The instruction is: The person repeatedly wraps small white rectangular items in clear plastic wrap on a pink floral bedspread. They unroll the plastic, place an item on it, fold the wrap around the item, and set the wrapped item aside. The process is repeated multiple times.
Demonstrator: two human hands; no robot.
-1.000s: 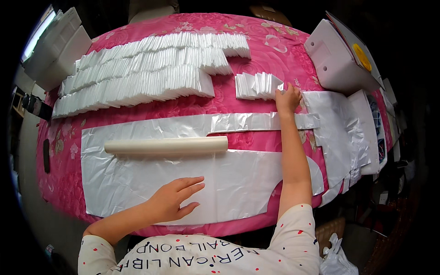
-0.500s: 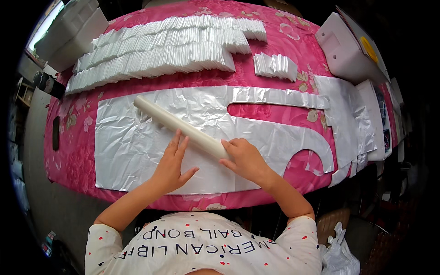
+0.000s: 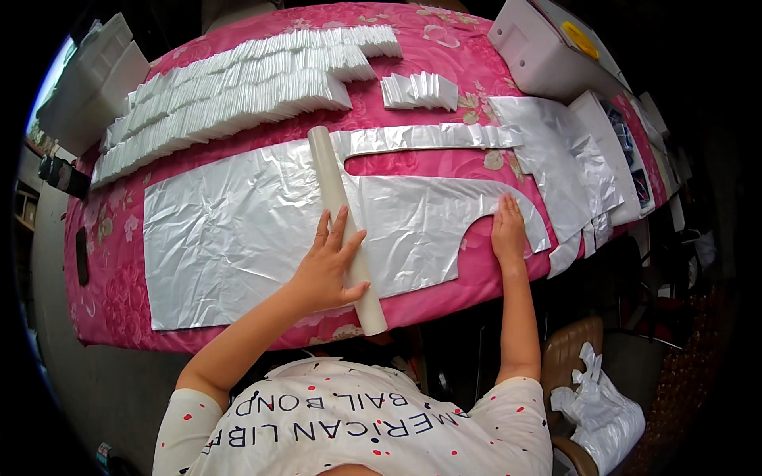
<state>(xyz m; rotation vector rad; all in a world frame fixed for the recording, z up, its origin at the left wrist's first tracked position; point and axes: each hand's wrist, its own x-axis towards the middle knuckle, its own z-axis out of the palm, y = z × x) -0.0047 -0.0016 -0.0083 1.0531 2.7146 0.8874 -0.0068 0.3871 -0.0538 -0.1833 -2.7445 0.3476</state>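
Observation:
A thin white plastic sheet [image 3: 230,238] cut like an apron lies flat on the table, with a long slot and a curved cut-out at its right end. Across its middle rests a pale, smooth tube [image 3: 325,166], its near end reaching over the table's front edge. My left hand [image 3: 329,266] is spread over the tube's near half, fingertips and thumb touching it. Farther right, my right hand [image 3: 509,228] lies flat with straight fingers on the sheet's curved strip, beside the cut-out.
Long rows of folded white packets [image 3: 230,95] stand at the back left, with a smaller group [image 3: 419,91] beside them. More plastic sheets [image 3: 556,166] lie at the right, near a white foam box [image 3: 540,55]. A black cup [image 3: 63,176] and dark phone-like object [image 3: 82,256] sit on the left.
The tube has swung from a slant to nearly upright in view and moved right over the sheet. My right hand has left the tube and moved to the sheet's right end.

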